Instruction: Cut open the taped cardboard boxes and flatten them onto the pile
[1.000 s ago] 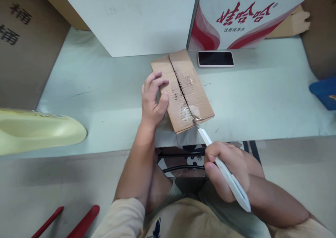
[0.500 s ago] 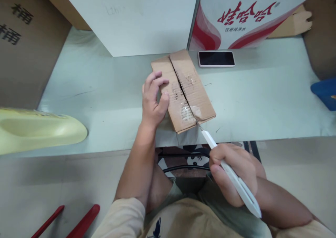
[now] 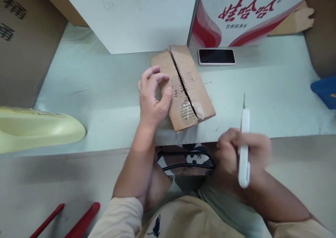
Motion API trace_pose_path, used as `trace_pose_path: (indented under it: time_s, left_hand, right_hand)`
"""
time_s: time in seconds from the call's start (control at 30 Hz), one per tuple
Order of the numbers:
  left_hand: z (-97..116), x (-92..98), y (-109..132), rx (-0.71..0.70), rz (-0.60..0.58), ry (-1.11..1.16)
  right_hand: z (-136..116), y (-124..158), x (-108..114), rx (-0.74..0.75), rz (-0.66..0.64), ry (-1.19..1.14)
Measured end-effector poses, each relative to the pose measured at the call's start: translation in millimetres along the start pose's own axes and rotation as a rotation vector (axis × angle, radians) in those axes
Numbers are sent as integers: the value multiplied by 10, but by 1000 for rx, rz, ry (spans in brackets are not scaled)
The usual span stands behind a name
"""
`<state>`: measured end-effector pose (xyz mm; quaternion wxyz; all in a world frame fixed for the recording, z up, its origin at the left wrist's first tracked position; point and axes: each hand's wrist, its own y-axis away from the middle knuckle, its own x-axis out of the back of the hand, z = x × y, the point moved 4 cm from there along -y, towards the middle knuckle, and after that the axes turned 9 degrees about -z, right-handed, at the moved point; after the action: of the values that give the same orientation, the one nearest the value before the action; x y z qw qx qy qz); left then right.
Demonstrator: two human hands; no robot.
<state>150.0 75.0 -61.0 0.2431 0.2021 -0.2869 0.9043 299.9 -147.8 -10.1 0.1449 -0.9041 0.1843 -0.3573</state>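
A small brown cardboard box [image 3: 201,87] lies askew on the table, with a dark slit running along its top between two flaps. Torn clear tape clings near the slit's close end. My left hand [image 3: 153,94] rests at the box's left edge, fingers curved and apart, thumb and fingertips touching the top. Away from the box, to its lower right, my right hand [image 3: 252,150] is closed around a white utility knife [image 3: 244,154]. The knife's thin blade is out and points away from me. Motion blurs the right hand slightly.
Behind the box stand a large white carton [image 3: 147,21] and a red-and-white carton [image 3: 210,31]. A phone [image 3: 216,56] lies before them. A pale yellow object [image 3: 42,129] sits left, a blue object [image 3: 325,93] right. The table's front edge is close to me.
My right hand has drawn the knife's blade out of the slit's near end and swung it right, turning it upright. The slit looks wider. My left hand has barely shifted on the box.
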Motion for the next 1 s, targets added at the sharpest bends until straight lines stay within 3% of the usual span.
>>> trace_pose_path:
  time_s: [0.07,0.1,0.23,0.37,0.47,0.73,1.0]
  left_hand:
    - [32,-9,-6,-20,-15,-10]
    - [37,-16,-6,-29,-24,-12]
    - [29,-23,16,-10,-46,-11]
    - [68,15,50,6,-52,-9]
    - [107,20,58,-1,-79,8]
    - [200,-51,96,-7,-204,9]
    - [344,-173,242,-17,-365,-105]
  right_hand:
    - [201,-66,8,-116,138,118]
    - [313,-120,-3,-209,112,184]
    - [709,-317,-15,-617,-203,426]
    - [896,-387,-87,-832,-508,618]
    - [943,-402,-213,-891,-636,658]
    - [965,-408,-371,-911,-725,643]
    - [931,-419,-381,-814,-655,632]
